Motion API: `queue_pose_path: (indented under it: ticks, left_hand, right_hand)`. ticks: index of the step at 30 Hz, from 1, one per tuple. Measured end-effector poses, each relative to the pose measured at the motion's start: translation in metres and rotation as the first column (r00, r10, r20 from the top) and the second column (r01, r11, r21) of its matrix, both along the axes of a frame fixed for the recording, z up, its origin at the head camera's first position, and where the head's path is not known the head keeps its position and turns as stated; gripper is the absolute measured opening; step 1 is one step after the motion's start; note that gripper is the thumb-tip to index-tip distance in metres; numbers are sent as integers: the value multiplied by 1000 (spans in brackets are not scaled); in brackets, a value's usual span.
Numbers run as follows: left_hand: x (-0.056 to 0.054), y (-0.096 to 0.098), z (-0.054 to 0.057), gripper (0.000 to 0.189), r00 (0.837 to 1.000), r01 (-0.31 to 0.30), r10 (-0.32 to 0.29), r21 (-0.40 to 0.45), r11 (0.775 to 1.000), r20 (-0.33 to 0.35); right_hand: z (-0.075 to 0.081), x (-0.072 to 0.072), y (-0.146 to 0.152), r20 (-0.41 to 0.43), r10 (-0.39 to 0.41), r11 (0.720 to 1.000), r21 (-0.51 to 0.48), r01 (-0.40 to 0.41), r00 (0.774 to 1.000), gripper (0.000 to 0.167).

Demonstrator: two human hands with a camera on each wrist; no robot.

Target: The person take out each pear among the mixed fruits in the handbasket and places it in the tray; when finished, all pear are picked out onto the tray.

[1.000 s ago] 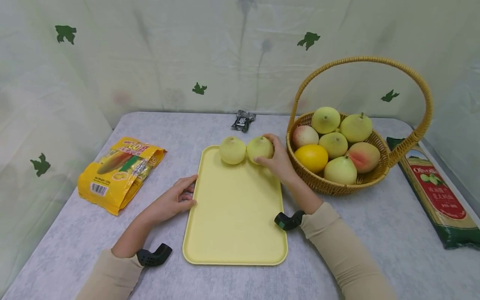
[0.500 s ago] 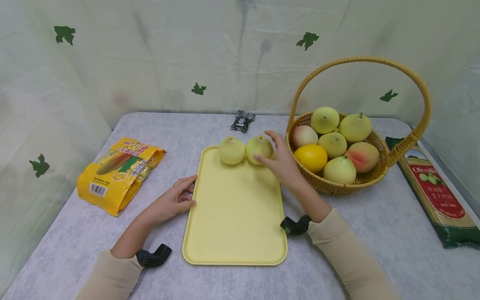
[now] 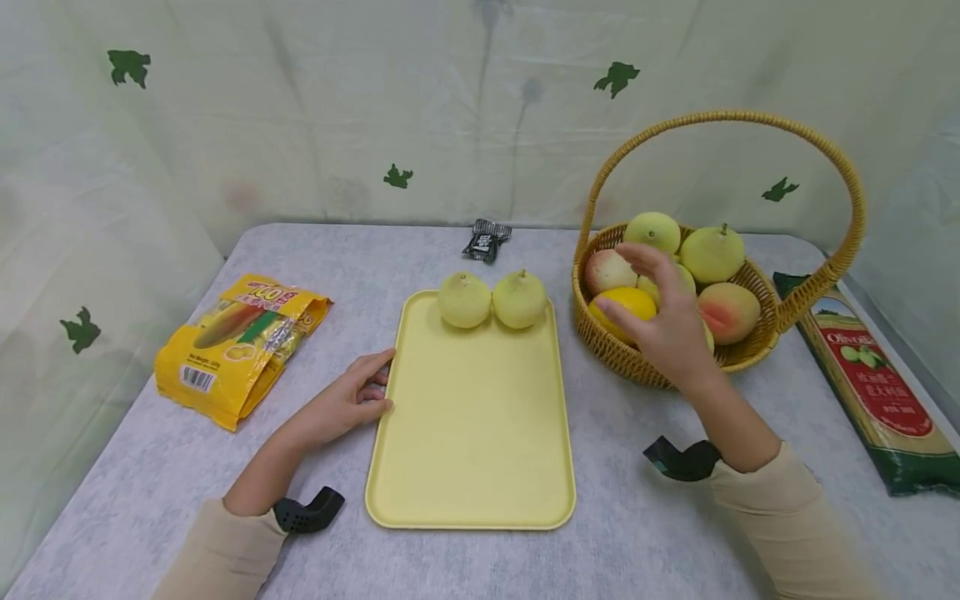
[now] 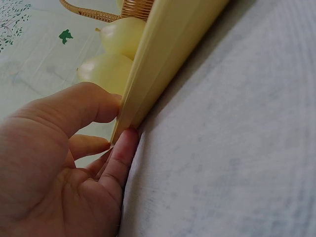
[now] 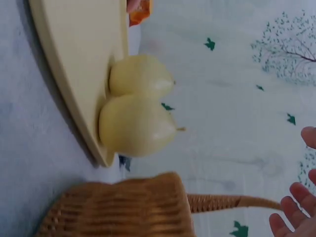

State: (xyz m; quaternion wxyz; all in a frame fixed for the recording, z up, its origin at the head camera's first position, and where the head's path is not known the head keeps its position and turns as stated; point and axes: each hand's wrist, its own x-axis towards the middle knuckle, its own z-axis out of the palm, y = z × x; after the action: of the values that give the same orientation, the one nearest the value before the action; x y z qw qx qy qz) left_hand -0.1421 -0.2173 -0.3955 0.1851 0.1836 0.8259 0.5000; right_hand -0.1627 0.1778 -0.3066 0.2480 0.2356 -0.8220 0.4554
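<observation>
Two pale yellow-green pears (image 3: 464, 300) sit side by side at the far end of the yellow tray (image 3: 471, 433). My left hand (image 3: 341, 404) holds the tray's left edge; in the left wrist view the thumb lies at the rim and a fingertip touches the outer wall. My right hand (image 3: 671, 329) hovers over the wicker basket (image 3: 622, 360), fingers spread in a loose curve with nothing in them. Under it is a yellow lemon-like fruit (image 3: 626, 304), partly covered. A pinkish peach (image 3: 609, 271) and a red-blushed fruit (image 3: 729, 312) lie in the basket among several pears (image 3: 712, 254).
The basket's tall handle (image 3: 731, 117) arches above the fruit. A yellow mango candy bag (image 3: 240, 346) lies at the left. Behind the tray is a small black wrapped piece (image 3: 487, 242). A long green and red pack (image 3: 873, 383) lies at the right.
My right hand has let go of the right pear on the tray and moved right, over the basket. My left hand and the two pears have stayed put.
</observation>
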Motion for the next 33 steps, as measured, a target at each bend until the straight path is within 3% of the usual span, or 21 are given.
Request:
queue_pose_path:
  ticks: [7,14,26,33]
  left_hand:
    - [-1,-1,0,72,1000,11,-11,17,1000,3]
    - [-1,-1,0,71,1000,14,-14,19,1000,-1]
    - [0,0,1,72,1000,11,-11,13,1000,11]
    - [0,0,1,72,1000,12,-12,13,1000,14]
  right_hand:
    - [2,-5,44,17,-216,976,-2,216,976,59]
    - [-2,-14,70,97,-341,938,-38,345,935,56]
    - [-12,-30,91,210,-442,889,-25,457,872,61]
    - [-19,-37,98,246,-452,883,-16,470,858,64]
